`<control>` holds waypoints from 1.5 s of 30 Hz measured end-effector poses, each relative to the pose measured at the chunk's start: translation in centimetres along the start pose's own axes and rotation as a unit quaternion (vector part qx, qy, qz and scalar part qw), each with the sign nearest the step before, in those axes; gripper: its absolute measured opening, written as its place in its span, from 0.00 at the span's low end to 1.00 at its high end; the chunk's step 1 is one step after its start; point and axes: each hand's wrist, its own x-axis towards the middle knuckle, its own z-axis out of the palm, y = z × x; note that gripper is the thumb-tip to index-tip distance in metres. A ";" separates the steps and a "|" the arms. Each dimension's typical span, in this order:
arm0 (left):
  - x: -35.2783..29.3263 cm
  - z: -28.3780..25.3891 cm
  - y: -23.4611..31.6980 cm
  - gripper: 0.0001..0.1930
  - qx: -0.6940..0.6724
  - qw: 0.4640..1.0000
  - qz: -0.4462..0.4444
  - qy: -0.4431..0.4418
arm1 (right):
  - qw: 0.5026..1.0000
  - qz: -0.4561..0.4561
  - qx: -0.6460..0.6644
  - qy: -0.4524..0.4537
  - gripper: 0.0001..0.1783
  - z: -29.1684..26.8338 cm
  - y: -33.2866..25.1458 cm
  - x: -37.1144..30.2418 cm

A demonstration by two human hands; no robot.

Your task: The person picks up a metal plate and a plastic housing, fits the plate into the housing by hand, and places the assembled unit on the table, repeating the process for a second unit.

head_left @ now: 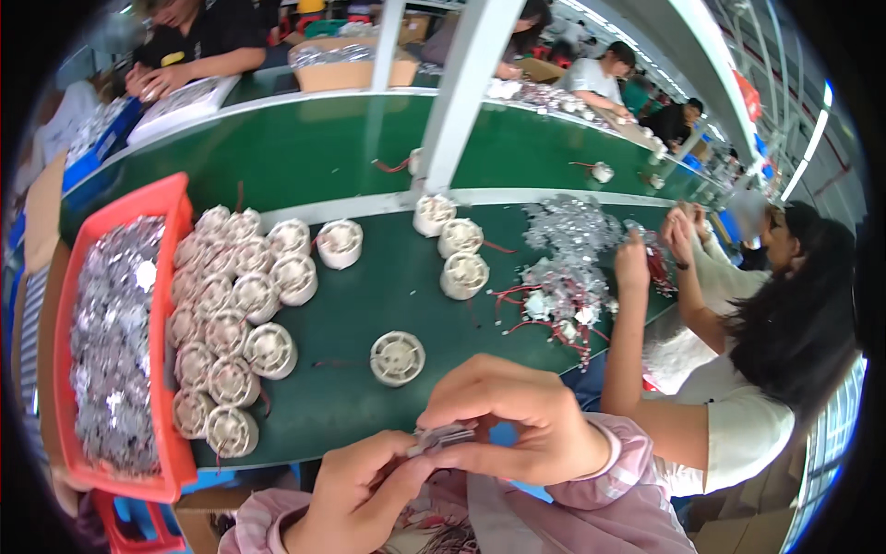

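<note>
My left hand (365, 489) and my right hand (517, 420) meet at the table's near edge. Between their fingertips they pinch a small silvery metal piece (445, 436); fingers hide part of it. Just beyond lies a single round white plastic housing (398, 358) with a spoked face. Several similar housings (255, 297), some trailing red wires, are packed together to the left. Three more white housings (460, 238) stand in a row farther back. Right of those spreads a heap of silvery metal pieces (563, 240), with red-wired parts (563, 305) at its near side.
An orange-red bin (175, 388) full of silvery pieces borders the table on the left. A white post (461, 102) rises at the far side, before a green conveyor belt (305, 148). A co-worker (738, 406) sits close on my right, arms over the table; others work across the belt.
</note>
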 end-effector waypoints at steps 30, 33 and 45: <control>7.2 -2.1 -5.3 0.31 0.431 0.853 0.261 0.136 | 0.954 0.024 -0.299 0.000 0.24 1.2 7.2 4.1; 7.3 -2.3 -6.6 0.34 0.360 0.893 0.240 0.123 | 0.958 0.031 -0.284 -0.033 0.24 0.8 6.9 4.1; 7.2 -2.5 -7.2 0.35 0.375 0.892 0.223 0.124 | 0.950 0.080 -0.288 -0.086 0.25 0.3 5.8 4.7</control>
